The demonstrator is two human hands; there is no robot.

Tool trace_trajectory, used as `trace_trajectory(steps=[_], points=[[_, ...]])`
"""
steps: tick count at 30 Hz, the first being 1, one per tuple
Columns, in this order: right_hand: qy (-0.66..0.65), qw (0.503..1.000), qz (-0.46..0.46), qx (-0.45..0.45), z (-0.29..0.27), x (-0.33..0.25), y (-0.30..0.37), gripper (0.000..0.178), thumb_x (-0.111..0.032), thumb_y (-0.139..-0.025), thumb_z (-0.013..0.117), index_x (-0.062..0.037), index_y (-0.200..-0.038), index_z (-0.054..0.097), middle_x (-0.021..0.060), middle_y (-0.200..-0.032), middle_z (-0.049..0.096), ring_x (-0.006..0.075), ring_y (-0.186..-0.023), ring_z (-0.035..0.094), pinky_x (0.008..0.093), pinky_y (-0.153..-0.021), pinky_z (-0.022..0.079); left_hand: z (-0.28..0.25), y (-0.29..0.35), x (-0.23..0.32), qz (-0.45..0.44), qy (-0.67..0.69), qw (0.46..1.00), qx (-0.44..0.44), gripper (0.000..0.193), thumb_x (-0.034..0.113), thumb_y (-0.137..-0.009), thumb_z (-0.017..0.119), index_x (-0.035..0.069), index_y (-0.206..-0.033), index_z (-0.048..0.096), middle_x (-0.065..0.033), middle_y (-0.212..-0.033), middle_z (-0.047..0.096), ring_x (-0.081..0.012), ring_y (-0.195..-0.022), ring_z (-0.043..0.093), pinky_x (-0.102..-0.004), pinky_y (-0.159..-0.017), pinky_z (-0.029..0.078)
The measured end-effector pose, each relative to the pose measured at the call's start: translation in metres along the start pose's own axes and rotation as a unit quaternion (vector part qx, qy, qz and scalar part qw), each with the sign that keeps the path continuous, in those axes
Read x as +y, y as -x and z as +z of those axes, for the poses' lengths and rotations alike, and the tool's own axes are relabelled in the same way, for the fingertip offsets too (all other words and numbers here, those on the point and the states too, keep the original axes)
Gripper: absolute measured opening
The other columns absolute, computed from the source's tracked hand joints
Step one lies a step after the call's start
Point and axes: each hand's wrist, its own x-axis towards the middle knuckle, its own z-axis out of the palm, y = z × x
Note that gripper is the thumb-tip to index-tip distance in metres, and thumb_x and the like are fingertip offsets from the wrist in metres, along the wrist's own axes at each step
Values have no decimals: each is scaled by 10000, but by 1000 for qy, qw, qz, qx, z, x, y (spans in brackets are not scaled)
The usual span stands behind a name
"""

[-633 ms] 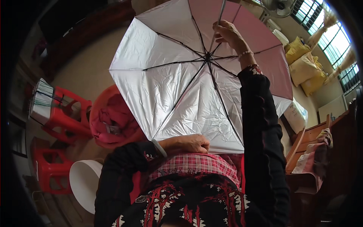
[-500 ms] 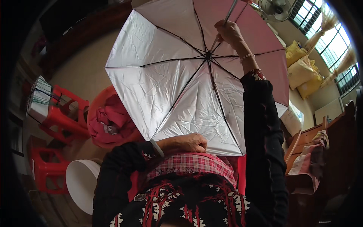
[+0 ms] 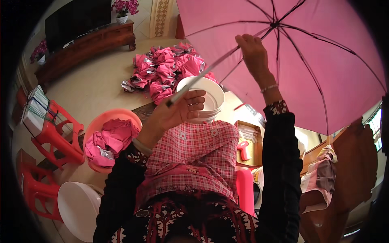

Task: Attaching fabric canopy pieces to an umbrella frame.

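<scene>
An opened pink umbrella [image 3: 324,69] with dark ribs fills the upper right of the head view. Its thin metal shaft [image 3: 219,62] slants down to the left. My right hand [image 3: 255,56] is closed round the shaft a little below the rib hub. At the shaft's lower end, my left hand [image 3: 180,108] has its fingers stretched out. The shaft passes over that palm, and I cannot tell whether they touch. A red checked apron [image 3: 190,158] covers my lap beneath both hands.
Ahead, bunched pink umbrellas [image 3: 162,69] lie on the floor behind a white bucket [image 3: 206,91]. To the left stand an orange-red basin [image 3: 133,117] holding pink fabric, red stools [image 3: 67,133] and a white container [image 3: 79,210]. A box [image 3: 253,129] and wooden furniture [image 3: 348,170] are on the right.
The umbrella has swung up and right, and its pink underside now shows instead of the silvery look. My left hand has risen from my lap to the shaft's end and uncurled.
</scene>
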Motion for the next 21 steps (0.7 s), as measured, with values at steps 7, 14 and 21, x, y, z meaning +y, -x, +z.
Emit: trace_trajectory(steps=[7,14,21], points=[[-55,960,133,241,-36,-12,11,130,-7,-753,507,-39,-879,516,99,-838,547,258,-756,566,329,-595,504,-21,43,-38,118,-334,927,-125,339,229,-945,365,-28,-1112,509,26,-539,446,-46,-382,358,-201,-306,249],[-578,594,528,185,-64,62,13,185,-185,-867,481,-6,-865,526,111,-800,595,235,-661,599,393,-630,533,-61,49,-84,260,-495,823,-104,296,191,-931,404,-10,-1100,541,22,-512,429,-40,-390,368,-200,-357,282],[-562,577,571,160,-72,86,23,272,-202,-884,444,6,-740,546,135,-736,603,244,-656,598,409,-641,535,-69,41,-97,451,-593,664,-69,280,179,-922,423,10,-1110,545,15,-525,453,-41,-409,391,-202,-392,310]])
